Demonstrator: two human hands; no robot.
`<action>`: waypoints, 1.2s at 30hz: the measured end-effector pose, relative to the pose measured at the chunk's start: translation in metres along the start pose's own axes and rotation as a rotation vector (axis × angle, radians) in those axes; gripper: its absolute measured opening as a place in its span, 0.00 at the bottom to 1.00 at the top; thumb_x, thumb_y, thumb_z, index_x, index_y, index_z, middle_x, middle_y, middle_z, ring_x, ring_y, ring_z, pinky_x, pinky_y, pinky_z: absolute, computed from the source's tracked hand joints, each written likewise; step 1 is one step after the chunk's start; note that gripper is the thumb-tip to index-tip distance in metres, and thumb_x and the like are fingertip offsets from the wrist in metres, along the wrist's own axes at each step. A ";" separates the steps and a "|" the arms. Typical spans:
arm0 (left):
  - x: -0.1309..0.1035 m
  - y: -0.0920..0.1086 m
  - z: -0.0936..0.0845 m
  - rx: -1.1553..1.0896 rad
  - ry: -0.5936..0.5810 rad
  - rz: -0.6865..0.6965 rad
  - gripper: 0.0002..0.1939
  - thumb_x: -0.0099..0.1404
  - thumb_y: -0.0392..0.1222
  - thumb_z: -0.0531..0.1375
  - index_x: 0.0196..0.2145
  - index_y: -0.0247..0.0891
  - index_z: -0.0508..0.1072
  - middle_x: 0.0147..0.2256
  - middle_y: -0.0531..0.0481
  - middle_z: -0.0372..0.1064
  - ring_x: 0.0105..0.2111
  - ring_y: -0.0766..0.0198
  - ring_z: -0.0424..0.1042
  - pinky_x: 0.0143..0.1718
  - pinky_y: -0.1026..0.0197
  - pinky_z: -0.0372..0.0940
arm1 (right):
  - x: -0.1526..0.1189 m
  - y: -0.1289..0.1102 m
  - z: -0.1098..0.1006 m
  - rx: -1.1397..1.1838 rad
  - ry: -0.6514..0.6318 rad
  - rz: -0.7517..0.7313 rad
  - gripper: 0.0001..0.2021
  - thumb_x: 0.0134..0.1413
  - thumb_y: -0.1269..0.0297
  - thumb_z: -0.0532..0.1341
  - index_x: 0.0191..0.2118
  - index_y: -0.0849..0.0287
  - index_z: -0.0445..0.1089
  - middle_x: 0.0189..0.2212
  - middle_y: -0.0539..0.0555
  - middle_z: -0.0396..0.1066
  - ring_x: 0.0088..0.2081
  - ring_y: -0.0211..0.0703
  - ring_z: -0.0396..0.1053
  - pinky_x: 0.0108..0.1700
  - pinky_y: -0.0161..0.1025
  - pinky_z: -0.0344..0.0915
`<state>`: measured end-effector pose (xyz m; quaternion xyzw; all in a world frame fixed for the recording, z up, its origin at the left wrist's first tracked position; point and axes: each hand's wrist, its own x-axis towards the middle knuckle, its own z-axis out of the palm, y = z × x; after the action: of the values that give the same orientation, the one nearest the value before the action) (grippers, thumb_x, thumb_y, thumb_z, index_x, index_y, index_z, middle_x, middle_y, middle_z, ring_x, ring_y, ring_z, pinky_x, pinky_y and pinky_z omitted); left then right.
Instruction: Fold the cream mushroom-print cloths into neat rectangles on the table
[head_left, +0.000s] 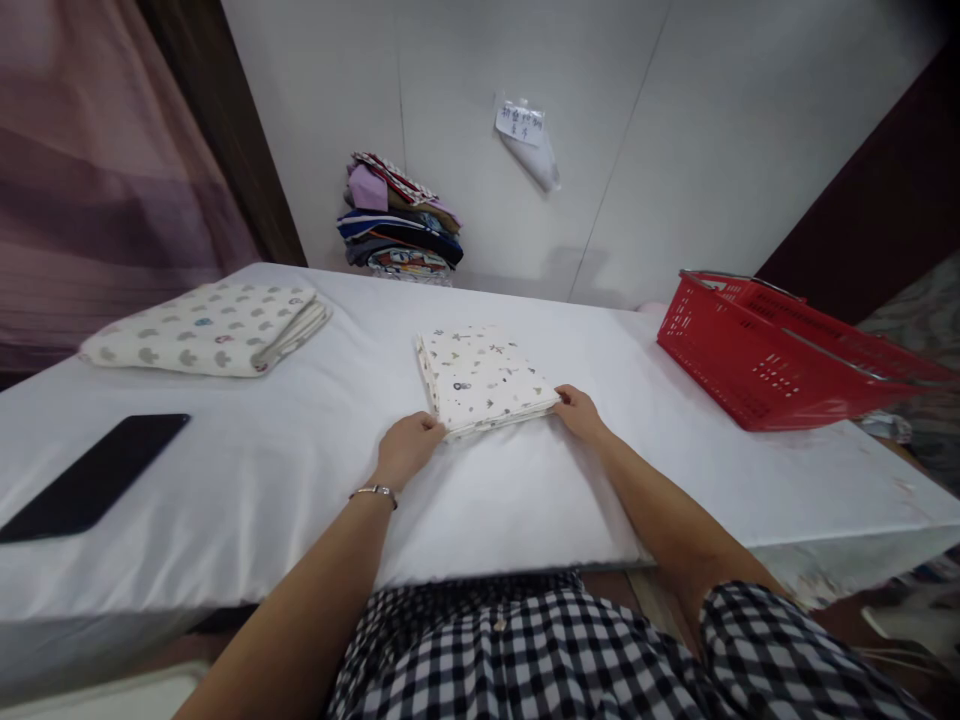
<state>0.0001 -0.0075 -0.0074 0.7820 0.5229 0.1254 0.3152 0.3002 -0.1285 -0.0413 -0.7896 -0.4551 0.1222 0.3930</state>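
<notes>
A folded cream cloth (491, 378) with a small scattered print lies flat on the white-covered table (517, 510) in front of me. My left hand (409, 443) pinches its near left corner, thumb on the edge. At the near right corner, my right hand (580, 412) grips the cloth between thumb and fingers. The undersides of both grips are partly hidden. Its layers show along the left and near edges.
Another folded cloth (202, 328) with a grey print rests at the far left, behind a dark phone-like slab (94, 475). A red basket (772, 355) stands at the right. Stacked folded fabrics (401, 220) sit by the wall, near a taped paper note (521, 122).
</notes>
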 end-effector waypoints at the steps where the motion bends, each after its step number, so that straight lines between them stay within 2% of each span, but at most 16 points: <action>1: 0.000 0.001 0.001 0.018 -0.001 0.004 0.09 0.56 0.47 0.54 0.26 0.42 0.71 0.30 0.49 0.73 0.31 0.57 0.68 0.29 0.59 0.55 | 0.000 0.001 -0.002 -0.037 -0.006 -0.014 0.14 0.44 0.66 0.56 0.38 0.57 0.72 0.31 0.49 0.72 0.32 0.40 0.66 0.37 0.37 0.62; 7: -0.002 0.003 0.002 0.012 -0.004 0.012 0.08 0.56 0.47 0.55 0.25 0.42 0.71 0.29 0.50 0.73 0.31 0.57 0.69 0.28 0.60 0.54 | -0.003 0.004 -0.011 -0.162 -0.108 -0.065 0.15 0.49 0.64 0.55 0.42 0.55 0.72 0.32 0.50 0.72 0.32 0.42 0.66 0.37 0.38 0.61; 13: -0.007 0.003 0.010 -0.149 -0.003 0.024 0.08 0.55 0.44 0.56 0.23 0.40 0.69 0.25 0.51 0.71 0.28 0.61 0.68 0.27 0.62 0.54 | -0.005 0.005 -0.012 -0.155 -0.109 -0.053 0.15 0.50 0.63 0.54 0.42 0.57 0.72 0.31 0.51 0.73 0.32 0.43 0.68 0.36 0.37 0.61; 16: -0.008 0.006 0.014 -0.158 -0.013 0.035 0.08 0.55 0.43 0.56 0.21 0.40 0.69 0.23 0.52 0.70 0.26 0.63 0.67 0.25 0.63 0.54 | -0.003 0.008 -0.013 -0.143 -0.115 -0.043 0.16 0.51 0.60 0.54 0.43 0.56 0.72 0.33 0.51 0.74 0.34 0.43 0.69 0.37 0.37 0.62; 20: -0.006 0.005 0.008 -0.110 -0.071 0.021 0.08 0.55 0.41 0.56 0.21 0.39 0.68 0.22 0.52 0.69 0.25 0.64 0.66 0.25 0.63 0.54 | 0.000 0.014 -0.019 -0.178 -0.197 -0.054 0.17 0.52 0.60 0.53 0.45 0.55 0.72 0.37 0.52 0.75 0.38 0.45 0.71 0.40 0.39 0.65; 22: -0.004 0.005 0.001 -0.095 -0.073 0.021 0.07 0.55 0.42 0.56 0.22 0.39 0.69 0.23 0.52 0.70 0.26 0.64 0.68 0.26 0.62 0.57 | 0.002 0.012 -0.023 -0.211 -0.205 -0.064 0.19 0.51 0.60 0.54 0.49 0.56 0.70 0.42 0.54 0.74 0.42 0.48 0.71 0.45 0.43 0.65; 25: 0.003 0.015 -0.007 -0.050 0.109 0.076 0.08 0.59 0.45 0.56 0.32 0.39 0.71 0.32 0.50 0.73 0.33 0.60 0.71 0.34 0.60 0.62 | 0.007 -0.004 -0.025 -0.245 -0.115 -0.145 0.26 0.51 0.62 0.55 0.57 0.57 0.64 0.55 0.58 0.65 0.56 0.53 0.62 0.55 0.49 0.60; 27: 0.012 0.027 -0.007 -0.005 0.230 0.237 0.12 0.62 0.46 0.55 0.41 0.39 0.70 0.43 0.46 0.72 0.44 0.57 0.70 0.45 0.56 0.63 | 0.009 -0.023 -0.019 -0.233 -0.095 -0.287 0.27 0.54 0.60 0.53 0.61 0.55 0.60 0.62 0.56 0.57 0.62 0.51 0.53 0.61 0.50 0.55; 29: 0.026 0.037 -0.002 0.074 0.247 0.442 0.18 0.64 0.47 0.54 0.50 0.39 0.67 0.55 0.43 0.65 0.57 0.55 0.60 0.58 0.53 0.54 | 0.012 -0.043 -0.009 -0.255 -0.147 -0.430 0.27 0.59 0.55 0.50 0.63 0.54 0.57 0.64 0.54 0.51 0.65 0.50 0.46 0.63 0.50 0.49; 30: 0.035 0.039 0.001 0.126 0.222 0.497 0.21 0.65 0.48 0.53 0.53 0.38 0.65 0.59 0.43 0.60 0.61 0.54 0.54 0.62 0.51 0.48 | 0.013 -0.050 -0.002 -0.297 -0.193 -0.461 0.28 0.60 0.52 0.49 0.64 0.54 0.55 0.65 0.54 0.49 0.66 0.50 0.44 0.64 0.51 0.47; 32: 0.053 0.037 0.007 0.210 0.131 0.453 0.26 0.65 0.51 0.52 0.57 0.37 0.61 0.63 0.42 0.51 0.65 0.52 0.44 0.64 0.44 0.39 | 0.014 -0.059 0.009 -0.426 -0.312 -0.427 0.30 0.61 0.47 0.47 0.65 0.56 0.53 0.66 0.56 0.45 0.67 0.53 0.39 0.64 0.55 0.43; 34: 0.067 0.028 0.013 0.226 0.047 0.315 0.29 0.66 0.55 0.49 0.60 0.38 0.58 0.66 0.42 0.44 0.66 0.51 0.39 0.63 0.39 0.36 | 0.014 -0.058 0.018 -0.541 -0.407 -0.345 0.31 0.62 0.46 0.43 0.65 0.57 0.52 0.67 0.57 0.44 0.67 0.54 0.38 0.64 0.58 0.41; 36: 0.076 0.016 0.017 0.204 0.009 0.240 0.32 0.66 0.58 0.46 0.62 0.40 0.54 0.67 0.45 0.39 0.66 0.52 0.35 0.63 0.38 0.36 | 0.013 -0.053 0.022 -0.590 -0.436 -0.307 0.31 0.63 0.46 0.41 0.66 0.55 0.51 0.67 0.55 0.42 0.67 0.52 0.36 0.64 0.57 0.41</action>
<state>0.0529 0.0500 -0.0204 0.8661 0.4374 0.1120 0.2145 0.2623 -0.0926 -0.0148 -0.7469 -0.6562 0.0906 0.0572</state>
